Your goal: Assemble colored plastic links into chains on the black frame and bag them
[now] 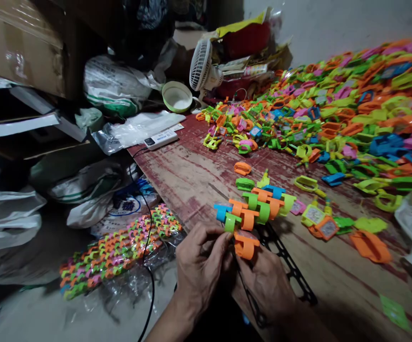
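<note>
My left hand (200,268) and my right hand (266,280) meet at the near edge of a worn red table (187,175). Together they pinch the near end of a chain of linked plastic clips (255,209) in orange, green and blue; the far end lies on the table. An orange clip (246,244) sits at the fingertips of both hands. A black plastic strip (291,268) lies under my right hand. Loose clips, one orange (242,167) and one green (244,184), lie just beyond the chain.
A big heap of coloured plastic clips (351,104) covers the table's far right. A small white fan (202,69), a green bowl (177,96) and a white device (161,139) stand at the back. Finished chains (120,249) lie on the floor left, among bags.
</note>
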The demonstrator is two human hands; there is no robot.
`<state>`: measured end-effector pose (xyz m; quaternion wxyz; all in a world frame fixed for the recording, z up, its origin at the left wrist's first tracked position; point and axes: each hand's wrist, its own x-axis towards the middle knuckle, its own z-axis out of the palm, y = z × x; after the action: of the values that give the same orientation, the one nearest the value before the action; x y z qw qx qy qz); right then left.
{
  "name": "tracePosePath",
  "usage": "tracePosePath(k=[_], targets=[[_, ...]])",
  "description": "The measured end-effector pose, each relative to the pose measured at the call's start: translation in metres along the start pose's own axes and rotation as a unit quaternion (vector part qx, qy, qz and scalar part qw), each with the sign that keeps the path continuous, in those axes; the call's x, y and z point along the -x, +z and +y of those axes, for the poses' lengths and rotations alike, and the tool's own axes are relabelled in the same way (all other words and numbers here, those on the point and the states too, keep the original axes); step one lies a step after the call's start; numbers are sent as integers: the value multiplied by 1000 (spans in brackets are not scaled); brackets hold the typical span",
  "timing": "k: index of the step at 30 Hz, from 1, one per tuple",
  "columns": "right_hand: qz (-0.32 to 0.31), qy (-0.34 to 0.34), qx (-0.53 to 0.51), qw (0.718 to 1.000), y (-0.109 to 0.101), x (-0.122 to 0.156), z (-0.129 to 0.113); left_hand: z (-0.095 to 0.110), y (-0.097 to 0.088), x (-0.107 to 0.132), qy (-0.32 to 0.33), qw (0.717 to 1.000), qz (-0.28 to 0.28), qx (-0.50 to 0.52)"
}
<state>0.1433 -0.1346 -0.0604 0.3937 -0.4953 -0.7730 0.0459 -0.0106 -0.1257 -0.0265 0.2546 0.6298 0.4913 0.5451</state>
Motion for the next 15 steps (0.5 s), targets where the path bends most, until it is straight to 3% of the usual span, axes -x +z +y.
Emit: tracePosePath(k=[3,9,15], targets=[[17,-19,33,999,2,-2,1,-4,3,-3,39,999,1,14],[39,-21,103,994,7,-2,6,-7,0,-9,124,991,-28,-50],[0,-3,148,989,6,-8,1,-14,2,-14,173,984,-34,-35]])
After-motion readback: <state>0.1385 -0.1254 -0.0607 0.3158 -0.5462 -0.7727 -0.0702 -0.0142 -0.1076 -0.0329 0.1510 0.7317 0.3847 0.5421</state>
